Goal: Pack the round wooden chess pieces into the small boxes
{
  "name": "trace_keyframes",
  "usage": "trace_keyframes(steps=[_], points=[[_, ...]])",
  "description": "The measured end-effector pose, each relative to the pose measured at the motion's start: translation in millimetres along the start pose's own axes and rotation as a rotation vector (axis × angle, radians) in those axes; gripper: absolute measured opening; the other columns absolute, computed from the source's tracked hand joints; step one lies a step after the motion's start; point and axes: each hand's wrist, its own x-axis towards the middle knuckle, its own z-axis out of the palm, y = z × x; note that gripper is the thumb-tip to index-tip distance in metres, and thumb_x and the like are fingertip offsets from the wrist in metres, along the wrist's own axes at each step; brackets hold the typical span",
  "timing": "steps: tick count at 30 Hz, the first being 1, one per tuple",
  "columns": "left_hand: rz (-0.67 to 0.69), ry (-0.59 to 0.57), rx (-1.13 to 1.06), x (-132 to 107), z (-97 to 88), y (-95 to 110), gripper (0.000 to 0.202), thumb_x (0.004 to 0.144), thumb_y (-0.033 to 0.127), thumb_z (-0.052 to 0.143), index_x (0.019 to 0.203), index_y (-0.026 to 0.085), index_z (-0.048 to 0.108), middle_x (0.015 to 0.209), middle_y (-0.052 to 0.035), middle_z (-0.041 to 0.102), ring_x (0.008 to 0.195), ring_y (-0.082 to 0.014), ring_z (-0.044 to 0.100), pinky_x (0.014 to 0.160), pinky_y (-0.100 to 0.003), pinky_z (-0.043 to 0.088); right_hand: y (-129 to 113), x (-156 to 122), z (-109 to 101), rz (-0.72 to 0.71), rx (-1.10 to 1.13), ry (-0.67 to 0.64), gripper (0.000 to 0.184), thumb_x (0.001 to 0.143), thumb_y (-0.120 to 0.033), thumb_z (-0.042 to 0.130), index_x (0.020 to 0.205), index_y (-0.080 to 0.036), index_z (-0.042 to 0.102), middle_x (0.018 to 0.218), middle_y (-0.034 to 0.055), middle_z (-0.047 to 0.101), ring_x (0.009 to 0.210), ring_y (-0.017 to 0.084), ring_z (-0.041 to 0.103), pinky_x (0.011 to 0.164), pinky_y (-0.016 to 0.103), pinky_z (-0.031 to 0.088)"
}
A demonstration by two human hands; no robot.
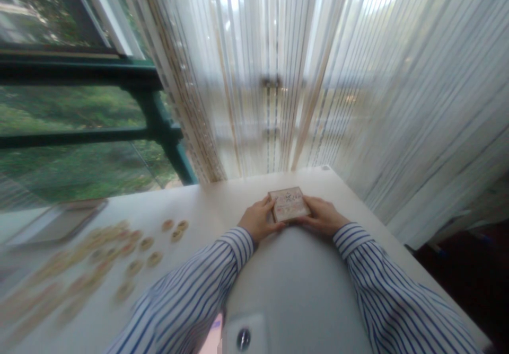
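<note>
A small square box [288, 203] with a pale printed lid rests on the white table [222, 195], near its far edge. My left hand [259, 220] grips the box's left side, fingers curled round it. On the opposite side my right hand [323, 216] clasps the box the same way. Both arms wear blue-and-white striped sleeves. Several round wooden game discs [119, 248] with printed faces lie scattered over the table to the left, well apart from my hands.
A flat tablet-like object [59, 221] lies at the far left of the table. Sheer striped curtains [318, 78] hang just behind the table. A window with a dark green frame [159, 115] is at left. The table's right edge [397, 248] drops to a dark floor.
</note>
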Motion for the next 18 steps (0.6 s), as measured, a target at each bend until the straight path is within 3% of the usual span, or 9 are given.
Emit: trace_keyframes(steps=[12, 18], points=[[0.014, 0.004, 0.025, 0.4, 2.4, -1.6, 0.083, 0.063, 0.06, 0.053, 0.13, 0.015, 0.033, 0.138, -0.0128, 0.03, 0.12, -0.0265, 0.037, 0.099, -0.034, 0.029, 0.8, -0.2, -1.1, 0.022, 0.003, -0.032, 0.069, 0.069, -0.048, 0.055, 0.129, -0.02, 0.034, 0.124, 0.0109, 0.046, 0.113, 0.027, 0.038, 0.092, 0.038, 0.026], [0.005, -0.009, 0.026, 0.2, 0.8, 0.1, 0.083, 0.062, 0.06, 0.053, 0.13, 0.017, 0.032, 0.138, -0.0111, 0.031, 0.121, -0.0258, 0.036, 0.099, -0.033, 0.028, 1.4, -0.2, 0.3, 0.027, -0.002, -0.033, 0.071, 0.069, -0.052, 0.054, 0.129, -0.02, 0.034, 0.125, 0.0108, 0.045, 0.114, 0.027, 0.038, 0.092, 0.038, 0.026]])
